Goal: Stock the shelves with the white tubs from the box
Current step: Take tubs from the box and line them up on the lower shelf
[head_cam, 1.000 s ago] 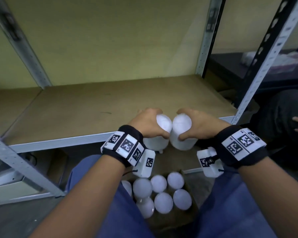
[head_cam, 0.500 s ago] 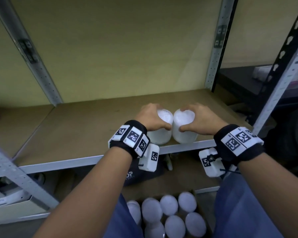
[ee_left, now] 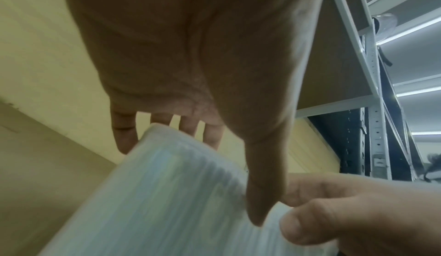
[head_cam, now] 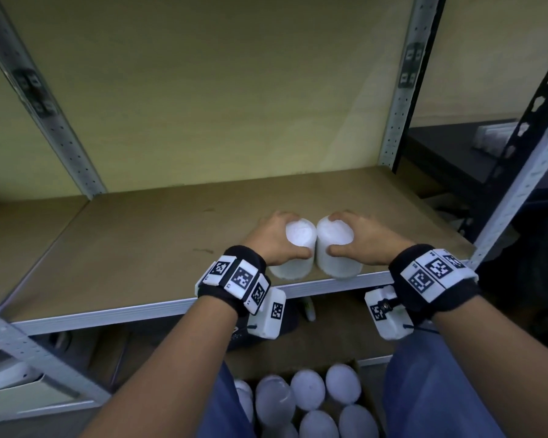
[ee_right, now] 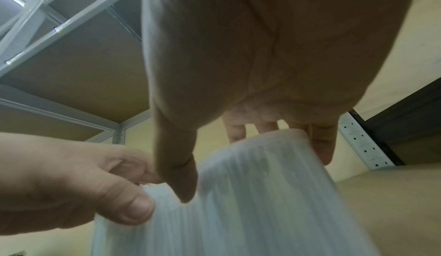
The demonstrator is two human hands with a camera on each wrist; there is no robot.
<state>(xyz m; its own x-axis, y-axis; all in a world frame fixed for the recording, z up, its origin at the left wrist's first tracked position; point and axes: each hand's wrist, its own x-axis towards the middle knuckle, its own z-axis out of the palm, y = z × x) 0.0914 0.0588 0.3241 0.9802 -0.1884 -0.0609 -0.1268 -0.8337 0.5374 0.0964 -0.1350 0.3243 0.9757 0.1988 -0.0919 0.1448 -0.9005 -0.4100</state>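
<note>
Tubs [head_cam: 301, 245] — one per curled hand [head_cam: 274, 238]

The two tubs [head_cam: 293, 248] on the shelf are showing plain white, their sides looking faintly ribbed and bluish in the wrist views. The shelf board [head_cam: 146, 235] is showing a dull tan-brown, edged by a pale grey metal rail [head_cam: 102, 314]. The wall [head_cam: 219, 90] behind is glowing a muted yellow-green. The uprights [head_cam: 399, 99] are showing light grey, dotted with rows of small dark holes. Both wristbands [head_cam: 234, 276] are showing black, carrying white tiles printed with black square-code patterns. The tubs in the box [head_cam: 307, 390] below are showing white too, and the trousers [head_cam: 431, 393] are showing blue.
</note>
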